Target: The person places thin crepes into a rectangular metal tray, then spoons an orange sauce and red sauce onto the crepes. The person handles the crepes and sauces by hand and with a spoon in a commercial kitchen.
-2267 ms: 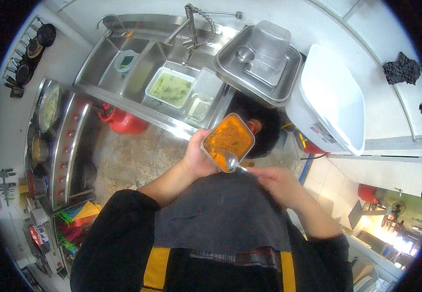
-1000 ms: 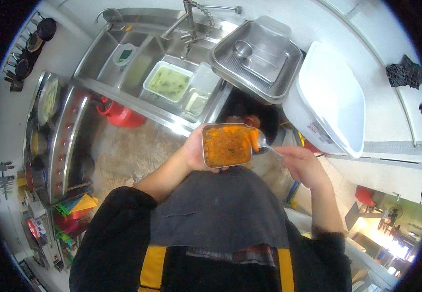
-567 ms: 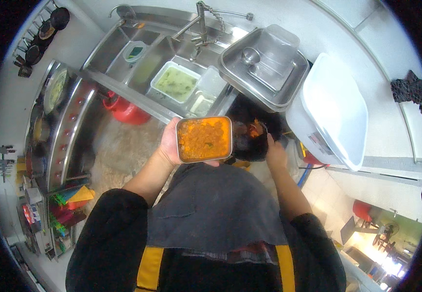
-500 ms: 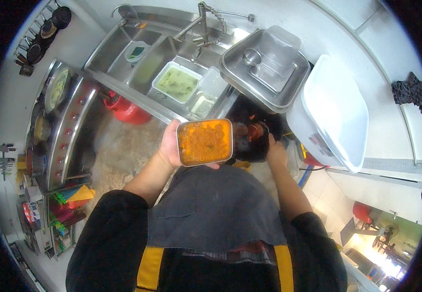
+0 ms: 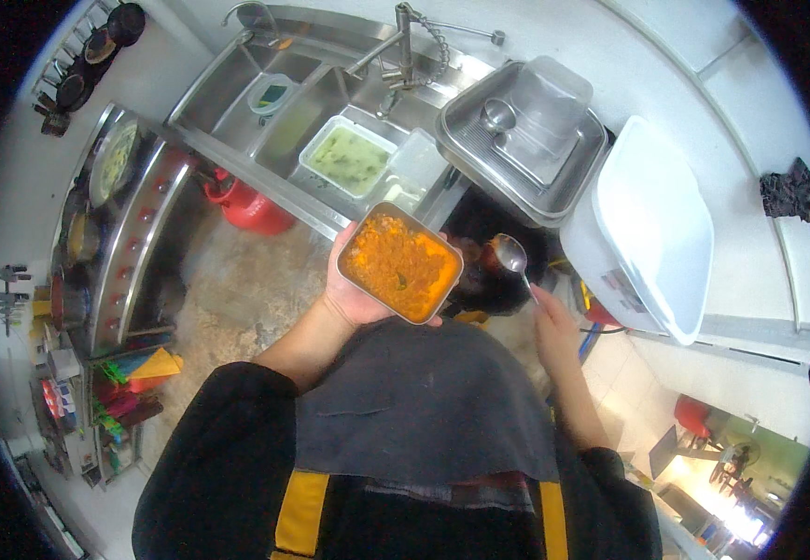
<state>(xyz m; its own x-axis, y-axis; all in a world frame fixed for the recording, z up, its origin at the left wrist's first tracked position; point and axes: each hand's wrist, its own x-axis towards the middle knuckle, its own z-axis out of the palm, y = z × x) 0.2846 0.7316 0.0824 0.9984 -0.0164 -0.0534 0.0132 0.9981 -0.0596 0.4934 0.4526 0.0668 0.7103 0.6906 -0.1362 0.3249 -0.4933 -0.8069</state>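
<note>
- Orange, thick curry fills the steel rectangular container almost to its rim, with a dark fleck or two on top — so as far as I can judge, little or none of it has been spooned out, and nearly all of that work is left.
- My left hand cups the container from beneath and along its near side, fingers wrapped round the edge, holding it out in front of my dark apron, roughly level, above the gap between me and the sink counter.
- My right hand is closed round the handle of a metal spoon; its bowl is raised just beside the container's right edge, over a dark bin — I cannot tell whether anything sits in the spoon.
- In the sink below, a white rectangular tub holds a pale green liquid with bits floating in it; a clear, seemingly empty tub sits just beside it.
- A small round container with a green pad rests in the far basin.
- The steel tray on the counter carries a clear plastic box, upside down I think, and a steel ladle.
- The big white tub to the right looks empty.
- A red canister stands on the floor under the sink.
</note>
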